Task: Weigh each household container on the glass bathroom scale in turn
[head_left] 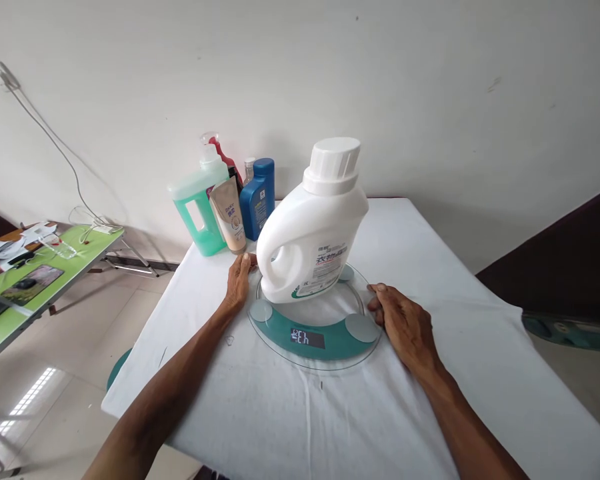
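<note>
Listing, largest first: worktop (430, 400), draped in a white cloth, under both hands and carrying everything below

White detergent jug (313, 233), capped, handle toward the left hand, standing upright between the two hands on the scale

Round glass scale (285, 343), teal band across its near half, display lit with digits too small to read; it lies flat between the hands

Green pump bottle (199, 210), beyond the left hand at the far edge, with a blue bottle (257, 197), a beige tube (230, 217) and a red bottle (225, 157) just beside it

Left hand (239, 280), fingers loose and flat, touching the scale's rim, gripping nothing

Right hand (403, 323), likewise unclenched, fingertips at the opposite rim

Progress, by judgement: jug already placed and a reading showing; the other containers stand unweighed beyond the scale
</note>
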`<state>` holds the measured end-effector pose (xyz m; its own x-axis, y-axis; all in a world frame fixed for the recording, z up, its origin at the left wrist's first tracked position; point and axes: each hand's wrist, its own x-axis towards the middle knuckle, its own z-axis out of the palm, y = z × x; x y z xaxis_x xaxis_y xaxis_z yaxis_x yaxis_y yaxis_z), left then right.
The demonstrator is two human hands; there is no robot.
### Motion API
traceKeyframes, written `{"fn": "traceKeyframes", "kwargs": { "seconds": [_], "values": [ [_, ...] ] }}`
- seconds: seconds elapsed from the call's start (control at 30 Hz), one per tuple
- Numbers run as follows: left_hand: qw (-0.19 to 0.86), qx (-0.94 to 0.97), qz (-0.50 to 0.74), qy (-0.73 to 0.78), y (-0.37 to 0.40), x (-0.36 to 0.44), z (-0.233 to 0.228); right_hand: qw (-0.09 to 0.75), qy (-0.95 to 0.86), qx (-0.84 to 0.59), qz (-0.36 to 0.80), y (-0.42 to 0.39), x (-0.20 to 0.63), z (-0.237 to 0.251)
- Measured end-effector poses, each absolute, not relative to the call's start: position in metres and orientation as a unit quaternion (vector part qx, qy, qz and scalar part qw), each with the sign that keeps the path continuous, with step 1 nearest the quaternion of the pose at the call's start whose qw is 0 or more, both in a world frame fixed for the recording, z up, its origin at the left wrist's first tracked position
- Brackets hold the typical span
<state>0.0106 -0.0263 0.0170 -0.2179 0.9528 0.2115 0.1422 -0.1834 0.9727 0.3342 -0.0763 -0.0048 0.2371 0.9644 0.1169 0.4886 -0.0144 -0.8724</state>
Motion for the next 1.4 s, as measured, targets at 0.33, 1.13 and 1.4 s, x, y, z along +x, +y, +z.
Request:
{"fn": "traceKeyframes", "kwargs": {
  "seconds": [0.33, 1.13, 1.4],
  "values": [
    [0.329, 0.521, 0.561, 0.553, -0.029, 0.014, 0.023, 0.443, -0.554, -0.651, 0.27, -0.076, 0.334, -0.008],
    [0.319, 0.534, 0.544, 0.563, -0.028, 0.012, 0.024, 0.434, -0.56, -0.651, 0.274, -0.079, 0.332, -0.003],
    [0.293, 0.562, 0.529, 0.564, -0.022, 0.007, 0.011, 0.437, -0.555, -0.651, 0.278, -0.08, 0.33, 0.0]
  ]
}}
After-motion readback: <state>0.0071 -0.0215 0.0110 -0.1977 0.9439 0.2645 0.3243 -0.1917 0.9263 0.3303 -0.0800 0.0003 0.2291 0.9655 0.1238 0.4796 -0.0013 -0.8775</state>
